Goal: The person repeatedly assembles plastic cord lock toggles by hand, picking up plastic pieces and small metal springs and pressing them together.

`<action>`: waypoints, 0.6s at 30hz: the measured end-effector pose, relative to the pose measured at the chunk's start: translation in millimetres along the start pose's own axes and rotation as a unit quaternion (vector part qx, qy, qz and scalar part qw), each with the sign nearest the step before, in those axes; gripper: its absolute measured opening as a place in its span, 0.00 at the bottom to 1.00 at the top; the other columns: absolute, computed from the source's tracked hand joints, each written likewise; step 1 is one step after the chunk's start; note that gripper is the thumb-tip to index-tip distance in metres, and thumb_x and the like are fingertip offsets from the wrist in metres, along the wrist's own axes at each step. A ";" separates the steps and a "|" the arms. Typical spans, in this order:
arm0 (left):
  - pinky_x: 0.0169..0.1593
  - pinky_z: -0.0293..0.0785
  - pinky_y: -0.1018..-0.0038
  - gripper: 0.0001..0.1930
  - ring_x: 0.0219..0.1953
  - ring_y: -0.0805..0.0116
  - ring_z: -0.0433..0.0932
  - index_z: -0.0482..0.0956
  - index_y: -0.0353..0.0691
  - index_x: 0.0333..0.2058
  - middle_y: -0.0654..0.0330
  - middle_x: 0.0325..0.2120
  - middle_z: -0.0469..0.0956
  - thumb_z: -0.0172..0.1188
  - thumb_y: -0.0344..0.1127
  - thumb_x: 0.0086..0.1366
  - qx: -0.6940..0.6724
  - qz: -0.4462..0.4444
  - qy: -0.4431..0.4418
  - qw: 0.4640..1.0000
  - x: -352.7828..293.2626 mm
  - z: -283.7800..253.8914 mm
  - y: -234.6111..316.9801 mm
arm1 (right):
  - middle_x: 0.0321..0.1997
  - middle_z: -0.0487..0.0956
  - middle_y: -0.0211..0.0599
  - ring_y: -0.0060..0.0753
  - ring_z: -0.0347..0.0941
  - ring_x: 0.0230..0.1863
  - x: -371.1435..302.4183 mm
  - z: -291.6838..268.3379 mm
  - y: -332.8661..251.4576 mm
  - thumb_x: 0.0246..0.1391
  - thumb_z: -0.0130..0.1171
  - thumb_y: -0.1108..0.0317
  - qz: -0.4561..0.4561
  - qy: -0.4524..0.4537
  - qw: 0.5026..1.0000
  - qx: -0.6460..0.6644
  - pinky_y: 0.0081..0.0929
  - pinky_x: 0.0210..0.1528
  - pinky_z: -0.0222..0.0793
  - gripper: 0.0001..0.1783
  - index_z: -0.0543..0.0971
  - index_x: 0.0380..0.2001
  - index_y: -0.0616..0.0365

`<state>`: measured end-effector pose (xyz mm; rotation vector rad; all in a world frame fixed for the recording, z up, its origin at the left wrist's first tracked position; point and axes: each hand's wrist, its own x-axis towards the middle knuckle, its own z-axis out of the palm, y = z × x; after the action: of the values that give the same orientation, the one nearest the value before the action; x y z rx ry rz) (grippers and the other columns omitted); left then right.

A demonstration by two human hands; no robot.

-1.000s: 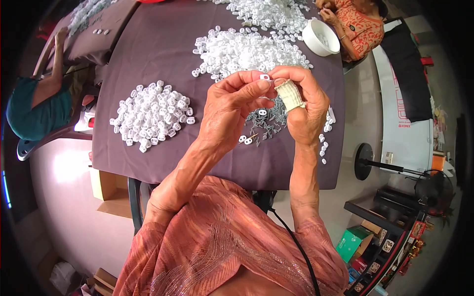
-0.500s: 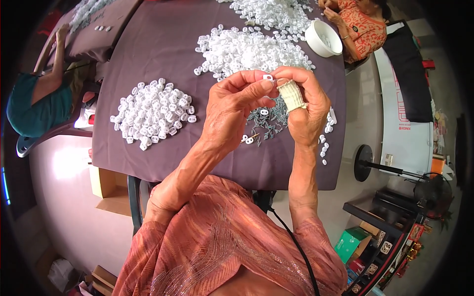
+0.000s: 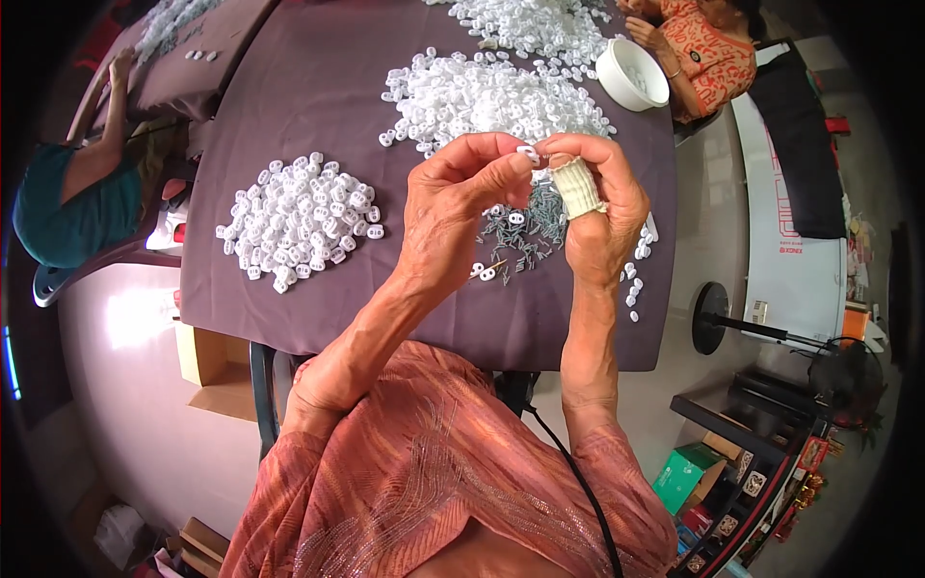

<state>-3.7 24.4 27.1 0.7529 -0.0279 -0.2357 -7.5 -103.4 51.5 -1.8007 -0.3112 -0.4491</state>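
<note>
1 small white piece (image 3: 528, 153), upper centre of frame, pinched in left hand (image 3: 443, 212). Right hand (image 3: 599, 217) fingers narrow beside it; can't tell if gripping anything. Probably light, stiff, slightly slick, not fragile; best held by outer edges.

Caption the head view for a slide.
Left hand pinches a white piece near the right hand, over a dark cloth bearing white piles.

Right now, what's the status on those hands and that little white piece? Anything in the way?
Left fingers pinch white piece. Right fingers close beside it, grip unclear. Nearest clutter: grey bits, below.
</note>
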 end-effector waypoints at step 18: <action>0.39 0.76 0.72 0.08 0.30 0.63 0.77 0.72 0.29 0.35 0.53 0.30 0.75 0.54 0.24 0.55 -0.037 -0.065 0.002 0.997 4.4 3.3 4.4 | 0.32 0.74 0.37 0.24 0.70 0.35 0.8 -4.7 7.9 0.42 0.44 0.81 -0.049 0.004 0.998 0.040 0.19 0.38 0.65 0.10 0.73 0.28 0.64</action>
<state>1.1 24.3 32.2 0.6815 0.0349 -0.3579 -4.0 -110.0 46.2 -1.7111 -0.4070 -0.5058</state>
